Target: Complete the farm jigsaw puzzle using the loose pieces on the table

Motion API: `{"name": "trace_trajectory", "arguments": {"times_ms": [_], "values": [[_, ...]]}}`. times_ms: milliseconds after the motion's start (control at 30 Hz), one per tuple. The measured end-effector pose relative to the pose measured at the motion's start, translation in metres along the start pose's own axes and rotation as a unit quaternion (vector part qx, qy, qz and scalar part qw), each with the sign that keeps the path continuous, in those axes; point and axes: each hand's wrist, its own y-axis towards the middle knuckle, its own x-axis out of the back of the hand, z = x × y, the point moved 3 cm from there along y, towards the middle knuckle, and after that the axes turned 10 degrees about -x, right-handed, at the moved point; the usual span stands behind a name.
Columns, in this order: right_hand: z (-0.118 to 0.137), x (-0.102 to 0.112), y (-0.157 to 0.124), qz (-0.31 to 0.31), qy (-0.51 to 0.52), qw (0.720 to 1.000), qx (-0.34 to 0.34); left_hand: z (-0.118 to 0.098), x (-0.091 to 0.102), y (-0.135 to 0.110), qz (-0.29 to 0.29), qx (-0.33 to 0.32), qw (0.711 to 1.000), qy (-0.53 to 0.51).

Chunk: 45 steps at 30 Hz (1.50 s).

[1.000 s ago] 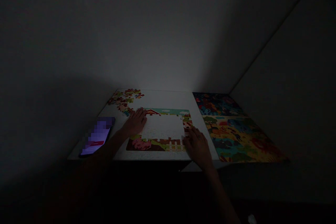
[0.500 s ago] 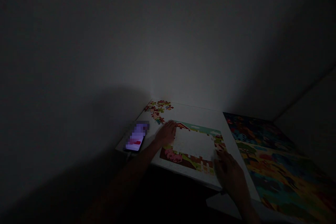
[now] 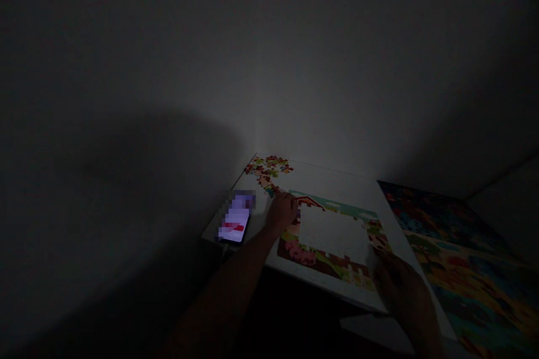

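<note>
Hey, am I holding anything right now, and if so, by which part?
It can't be told in this dim light. Your left hand is at the puzzle border's upper left, your right hand at its lower right.

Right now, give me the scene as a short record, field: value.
left hand: at the puzzle border's upper left corner; grip unclear
right hand: at its lower right corner; too dark to tell the grip
puzzle border: joined strips around a white middle
loose pieces: heaped at the far left of the white table
phone: near the table's left edge, screen lit
colourful pictures: two, right of the puzzle border, one beyond the other
light: dim
</note>
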Motion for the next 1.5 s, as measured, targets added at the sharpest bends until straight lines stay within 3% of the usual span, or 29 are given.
{"name": "trace_trajectory", "arguments": {"times_ms": [233, 433, 700, 967, 1267, 1367, 1500], "values": [[0.006, 0.003, 0.000, 0.009, 0.007, 1.000, -0.022, 0.000, 0.000, -0.002, -0.014, 0.025, 1.000, 0.004], [0.012, 0.007, 0.000, 0.003, 0.020, 0.999, -0.034, 0.011, 0.005, -0.003, -0.050, 0.097, 0.994, 0.024], [0.014, 0.008, 0.000, -0.003, 0.032, 0.999, -0.034, 0.016, 0.003, -0.004, -0.022, 0.085, 0.995, 0.048], [0.008, 0.004, 0.000, -0.002, 0.043, 0.999, -0.031, 0.019, 0.015, -0.024, -0.003, 0.014, 0.998, 0.068], [0.002, 0.001, -0.001, 0.005, 0.014, 1.000, -0.025, 0.020, 0.007, -0.025, -0.022, 0.025, 0.997, 0.066], [0.005, 0.003, 0.000, 0.003, 0.001, 0.999, -0.039, 0.021, 0.008, -0.025, -0.031, 0.043, 0.996, 0.076], [0.009, 0.005, 0.001, 0.001, 0.002, 0.998, -0.061, 0.024, 0.013, -0.023, -0.066, 0.114, 0.986, 0.103]]}}
